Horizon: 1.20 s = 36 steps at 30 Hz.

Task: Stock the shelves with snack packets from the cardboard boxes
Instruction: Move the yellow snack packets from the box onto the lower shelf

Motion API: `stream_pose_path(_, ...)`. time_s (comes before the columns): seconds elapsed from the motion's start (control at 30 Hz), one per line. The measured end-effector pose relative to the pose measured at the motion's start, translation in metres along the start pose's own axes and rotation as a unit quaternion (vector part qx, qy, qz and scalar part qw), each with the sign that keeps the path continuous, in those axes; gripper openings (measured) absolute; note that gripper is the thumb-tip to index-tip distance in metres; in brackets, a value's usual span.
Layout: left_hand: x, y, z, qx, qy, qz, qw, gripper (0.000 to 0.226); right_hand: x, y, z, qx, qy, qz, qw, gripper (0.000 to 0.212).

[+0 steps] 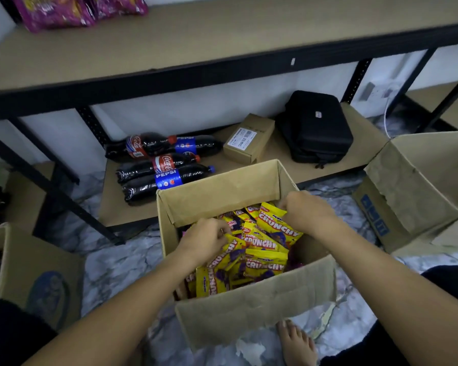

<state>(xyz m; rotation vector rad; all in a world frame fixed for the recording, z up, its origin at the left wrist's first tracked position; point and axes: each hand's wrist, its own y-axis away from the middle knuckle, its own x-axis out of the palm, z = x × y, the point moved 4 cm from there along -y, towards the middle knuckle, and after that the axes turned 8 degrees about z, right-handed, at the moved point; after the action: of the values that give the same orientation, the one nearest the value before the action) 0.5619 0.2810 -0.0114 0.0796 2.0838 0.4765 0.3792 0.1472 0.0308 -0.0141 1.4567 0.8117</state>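
An open cardboard box (254,307) stands on the floor in front of me, holding several yellow "Crunchy" snack packets (265,262). My left hand (204,240) reaches into the box from the left and its curled fingers pinch the edge of a packet. At the box's right side, my right hand (306,211) grips the top corner of an upright yellow packet (274,220). The upper shelf (222,40) runs across the top of the view, with purple snack packets (64,11) lying at its far left.
On the low shelf (275,159) lie several cola bottles (159,165), a small cardboard carton (249,138) and a black case (315,128). More open boxes stand at right (418,186) and left (37,273). My bare foot (296,342) rests on the marble floor.
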Motion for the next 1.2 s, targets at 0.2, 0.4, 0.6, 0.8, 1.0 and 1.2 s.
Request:
stream_pose_path(0.2,-0.081,0.0,-0.026,0.052,0.063,-0.07,0.994,0.009,-0.09,0.026,-0.002,-0.016,-0.018,-0.055,0.998,0.009)
stream_pose_path(0.4,-0.164,-0.002,-0.078,0.131,0.098,-0.115,0.98,0.012,-0.2,0.056,-0.002,-0.066,-0.049,-0.111,0.99,0.019)
stream_pose_path(0.6,-0.265,-0.04,-0.189,0.233,0.062,-0.138,0.961,0.012,-0.318,0.07,-0.043,-0.102,-0.098,-0.181,0.973,0.013)
stream_pose_path(0.8,-0.352,-0.083,-0.275,0.251,0.01,-0.178,0.951,0.009,-0.418,0.043,-0.083,-0.076,-0.066,-0.208,0.973,0.025)
stream_pose_path(1.0,-0.386,-0.132,-0.314,0.226,-0.026,-0.197,0.954,0.015,-0.471,0.007,-0.119,-0.051,-0.029,-0.219,0.974,0.017)
stream_pose_path(1.2,-0.405,-0.169,-0.341,0.187,-0.047,-0.222,0.956,0.016,-0.488,-0.021,-0.151,-0.042,-0.011,-0.23,0.972,0.013)
